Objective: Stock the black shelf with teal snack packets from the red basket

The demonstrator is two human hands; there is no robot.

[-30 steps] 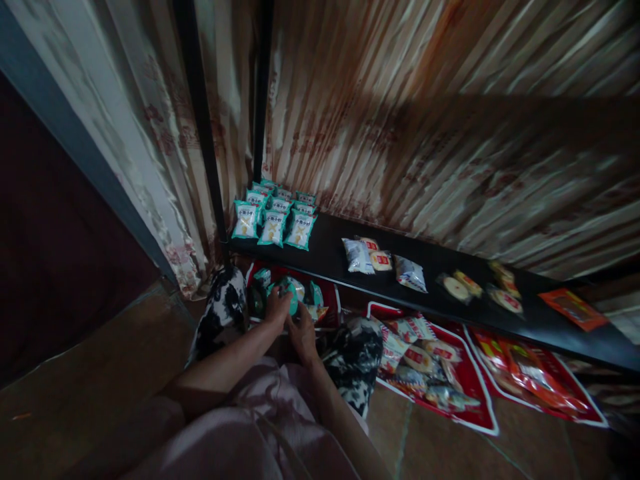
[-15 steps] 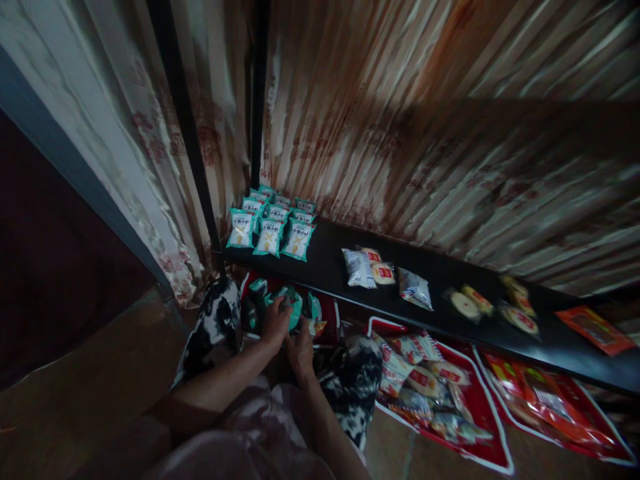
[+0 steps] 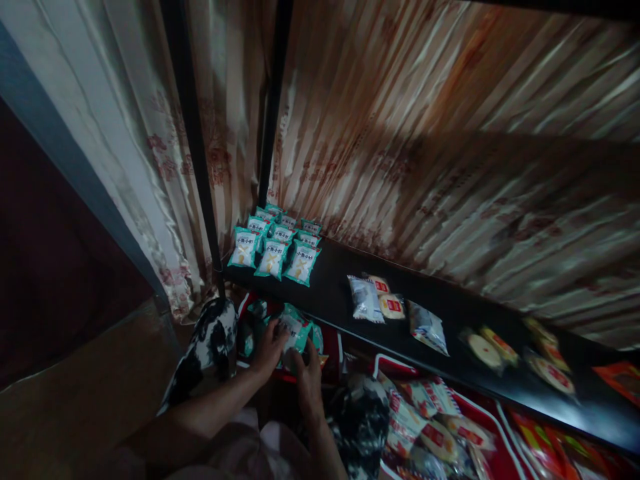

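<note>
A teal-and-white snack bag (image 3: 299,335) is between my hands, above the red basket (image 3: 341,357) under the shelf's front edge. My left hand (image 3: 269,351) has its fingers closed on the bag's left side. At its lower right, my right hand (image 3: 309,379) grips the bag between thumb and fingers. More teal snack bags (image 3: 247,341) lie in the basket around my hands, partly covered by them. On the left end of the black shelf (image 3: 333,270), several matching snack bags (image 3: 271,258) stand in rows with their fronts towards me.
Farther right on the shelf lie silvery packets (image 3: 365,299), wrapped round pastries (image 3: 391,307) and an orange packet (image 3: 620,380). A second red basket (image 3: 503,437) holds mixed packets at my right knee. Black posts (image 3: 193,147) rise at the shelf's left end, before a pleated curtain (image 3: 400,133).
The view has tilted, so shelf and baskets sit lower in it. The bag between my hands now shows its printed front, and my hands are farther apart around it.
</note>
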